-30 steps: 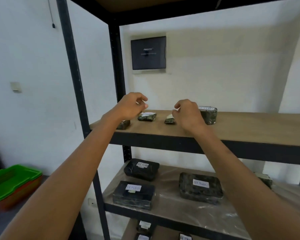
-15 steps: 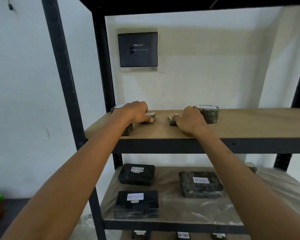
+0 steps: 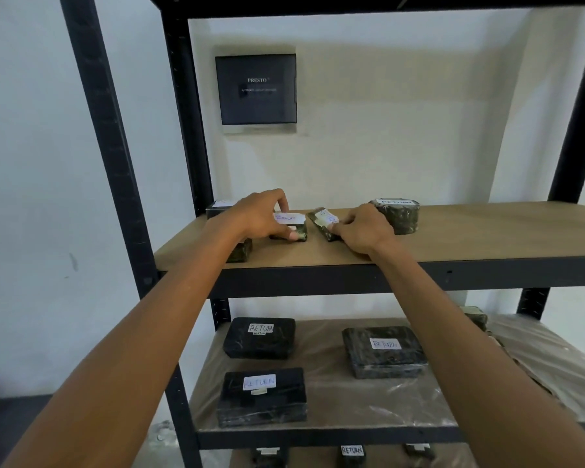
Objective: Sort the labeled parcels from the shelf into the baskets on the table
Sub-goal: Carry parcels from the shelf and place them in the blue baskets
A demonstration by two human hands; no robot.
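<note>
On upper shelf (image 3: 487,236), labels upward: left hand (image 3: 260,216) grips left parcel (image 3: 293,221), right hand (image 3: 363,228) pinches right parcel (image 3: 323,220), presumably for lifting.

This looks like a small storeroom. A tall black steel rack (image 3: 108,163) with pale wooden shelf boards (image 3: 487,231) fills the view from 9 to 3 o'clock. It is stocked with dark plastic-wrapped parcels (image 3: 260,396) bearing white handwritten RETURN labels. Behind it, at 12 o'clock, a bare white plaster wall (image 3: 402,130) carries a dark grey wall box marked PRESTO (image 3: 255,89).
</note>
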